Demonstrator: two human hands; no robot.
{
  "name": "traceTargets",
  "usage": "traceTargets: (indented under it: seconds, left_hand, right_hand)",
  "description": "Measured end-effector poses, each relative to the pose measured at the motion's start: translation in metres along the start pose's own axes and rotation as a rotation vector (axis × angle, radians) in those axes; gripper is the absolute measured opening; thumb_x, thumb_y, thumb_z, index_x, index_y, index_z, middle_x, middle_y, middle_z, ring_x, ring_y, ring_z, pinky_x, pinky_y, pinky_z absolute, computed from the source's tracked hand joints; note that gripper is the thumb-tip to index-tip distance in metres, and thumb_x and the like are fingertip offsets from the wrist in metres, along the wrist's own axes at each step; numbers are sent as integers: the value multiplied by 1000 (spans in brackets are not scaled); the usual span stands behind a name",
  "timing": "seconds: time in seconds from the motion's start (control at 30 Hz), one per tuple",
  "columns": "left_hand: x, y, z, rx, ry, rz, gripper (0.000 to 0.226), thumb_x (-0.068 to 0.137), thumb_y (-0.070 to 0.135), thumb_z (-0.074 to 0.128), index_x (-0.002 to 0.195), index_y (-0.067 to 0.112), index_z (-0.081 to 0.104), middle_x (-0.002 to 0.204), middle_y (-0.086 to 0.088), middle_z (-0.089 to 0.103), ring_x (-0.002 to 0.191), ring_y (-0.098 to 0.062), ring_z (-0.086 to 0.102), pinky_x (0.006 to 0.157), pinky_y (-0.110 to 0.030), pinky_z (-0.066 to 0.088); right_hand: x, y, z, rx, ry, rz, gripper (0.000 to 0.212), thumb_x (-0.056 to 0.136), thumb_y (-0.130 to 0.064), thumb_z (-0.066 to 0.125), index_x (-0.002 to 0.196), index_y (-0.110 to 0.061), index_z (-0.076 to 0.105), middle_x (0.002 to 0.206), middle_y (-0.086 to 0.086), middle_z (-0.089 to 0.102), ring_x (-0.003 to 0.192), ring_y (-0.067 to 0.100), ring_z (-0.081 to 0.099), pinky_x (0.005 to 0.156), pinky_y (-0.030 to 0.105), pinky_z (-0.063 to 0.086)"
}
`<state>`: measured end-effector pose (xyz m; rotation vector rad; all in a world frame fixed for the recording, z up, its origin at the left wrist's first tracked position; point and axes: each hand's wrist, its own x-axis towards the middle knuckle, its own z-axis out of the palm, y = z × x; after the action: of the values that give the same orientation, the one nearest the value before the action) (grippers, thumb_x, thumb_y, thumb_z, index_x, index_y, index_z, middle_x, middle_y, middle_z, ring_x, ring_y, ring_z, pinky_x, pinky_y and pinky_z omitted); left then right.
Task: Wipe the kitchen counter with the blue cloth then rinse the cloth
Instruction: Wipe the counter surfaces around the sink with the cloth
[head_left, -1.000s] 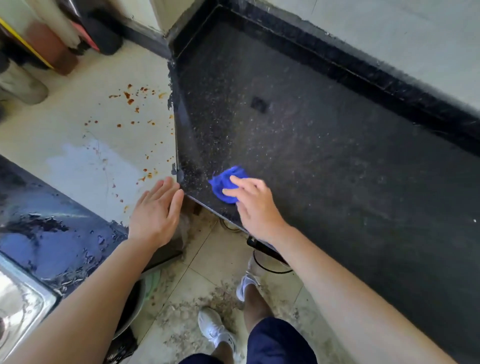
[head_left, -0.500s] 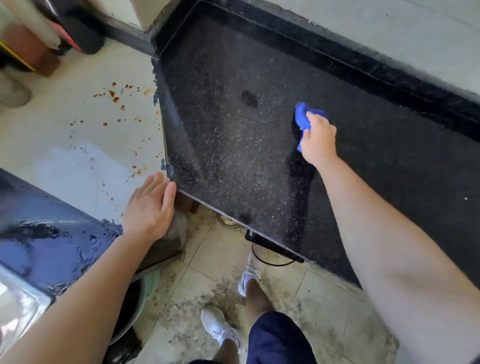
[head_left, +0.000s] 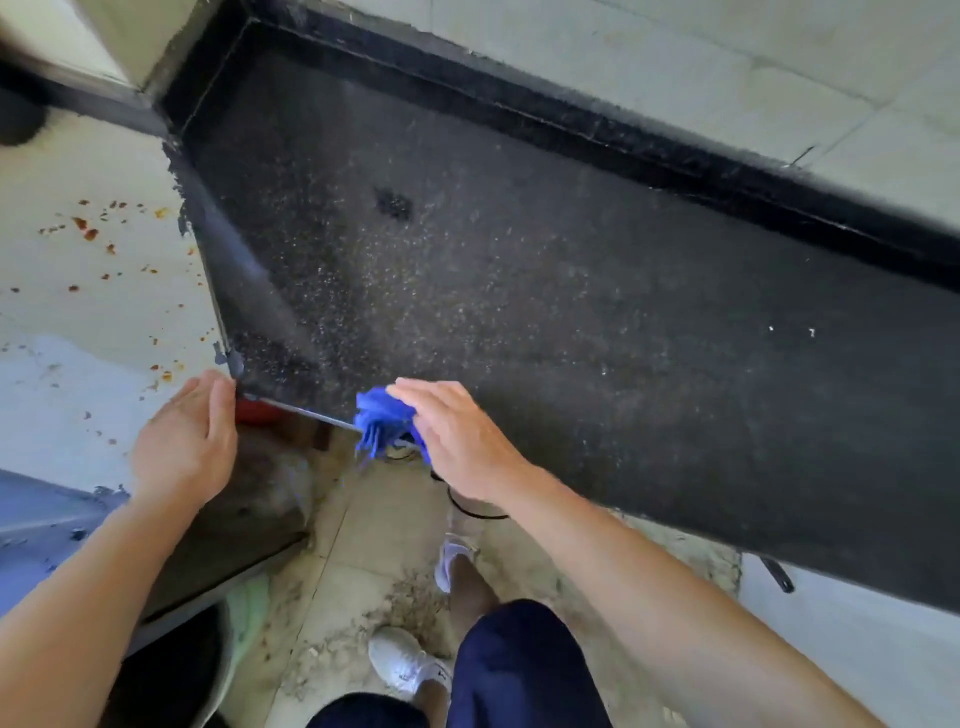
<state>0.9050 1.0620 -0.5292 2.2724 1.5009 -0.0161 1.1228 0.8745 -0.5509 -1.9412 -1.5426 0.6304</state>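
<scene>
Sweeping grit off the table (head_left: 571, 338) called, in my judgement, for flat, even pressure and strokes carried right past the front edge. The right hand (head_left: 457, 436), fingers nearly straight, pressed the blue cloth (head_left: 382, 421) at the front edge near the front-left corner, where the cloth half draped over. The left hand (head_left: 187, 441), fingers straight and together, held nothing and lay at that corner.

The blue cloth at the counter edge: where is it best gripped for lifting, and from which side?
Probably the bunched part of the blue cloth on the counter, from above, under the right hand; its loose folds overhang the front edge and give less hold.
</scene>
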Motion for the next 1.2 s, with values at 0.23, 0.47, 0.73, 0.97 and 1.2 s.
traceTargets:
  seconds: [0.23, 0.47, 0.73, 0.97, 1.2]
  left_hand:
    - [-5, 4, -2, -28, -18, 78, 48, 107, 43, 15, 99, 13, 52, 96, -6, 51, 103, -35, 54, 89, -47, 42]
    - [-1, -2, -5, -7, -102, 65, 51, 105, 45, 19, 107, 10, 55, 107, -10, 55, 111, -31, 52, 90, -38, 37]
    - [-15, -1, 5, 305, -119, 139, 70, 99, 60, 11, 153, 21, 30, 163, -11, 19, 153, -34, 1, 120, -55, 5]
    - [-76, 80, 56, 287, -164, 379, 68, 101, 57, 20, 159, 23, 12, 165, -12, -12, 152, -32, -16, 120, -59, 1]
    - [-110, 188, 93, 327, -164, 538, 68, 100, 55, 21, 159, 22, 15, 166, -11, -8, 153, -29, -10, 120, -57, 5]
  right_hand:
    - [17, 79, -54, -216, 399, 500, 44, 94, -5, 46, 138, -1, 51, 147, 20, 47, 131, 39, 45, 109, 38, 27]
    - [27, -61, 94, -201, 89, 55, 53, 88, -1, 51, 140, -12, 53, 153, 10, 42, 118, 35, 41, 100, 47, 41]
    - [-21, 30, -20, -333, 383, 209, 49, 90, 1, 46, 137, -8, 56, 143, 12, 53, 119, 37, 49, 107, 42, 38]
    - [-143, 104, -46, -399, 540, 863, 48, 97, -16, 53, 143, -6, 48, 153, 16, 41, 125, 43, 42, 106, 46, 32]
    - [-142, 80, -44, -214, 328, 329, 41, 92, -1, 59, 133, -6, 59, 137, 12, 57, 115, 39, 51, 99, 50, 47]
